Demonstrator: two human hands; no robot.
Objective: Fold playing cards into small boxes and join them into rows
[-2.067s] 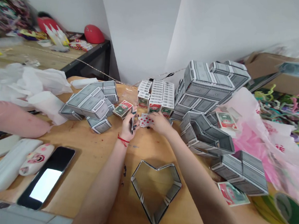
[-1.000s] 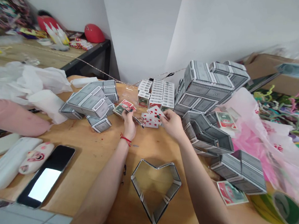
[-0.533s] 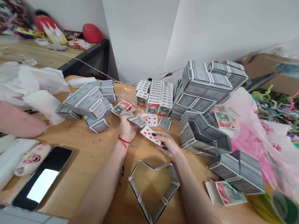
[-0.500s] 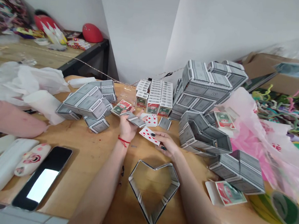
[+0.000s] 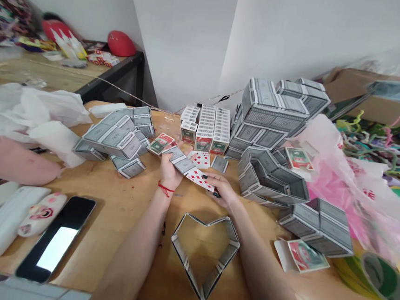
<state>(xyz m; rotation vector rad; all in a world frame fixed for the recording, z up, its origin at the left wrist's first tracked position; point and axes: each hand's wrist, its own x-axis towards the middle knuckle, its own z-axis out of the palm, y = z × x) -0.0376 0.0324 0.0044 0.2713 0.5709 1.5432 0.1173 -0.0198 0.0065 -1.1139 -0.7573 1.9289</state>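
My left hand (image 5: 169,171), with a red thread at the wrist, grips a small stack of grey-backed playing cards (image 5: 181,160) held flat and face down. My right hand (image 5: 222,191) pinches a face-up red diamond card (image 5: 201,179) just beside that stack. More face-up diamond cards (image 5: 201,159) and one grey-backed card (image 5: 219,164) lie on the wooden table (image 5: 118,208) behind my hands. A heart-shaped frame made of cards (image 5: 205,251) stands on the table near me, below both hands.
Stacked card packs (image 5: 206,131) stand at the back. Heart-shaped card frames are piled at the right (image 5: 275,175) and left (image 5: 117,136). A phone (image 5: 57,240), a white case (image 5: 2,224), pink plastic bags (image 5: 344,181), a green tape roll (image 5: 381,278) and another person's pink sleeve (image 5: 13,161) surround the area.
My right hand lifted a diamond card from the spread at the back and drew it toward me. My left hand's stack turned from on edge to flat, face down.
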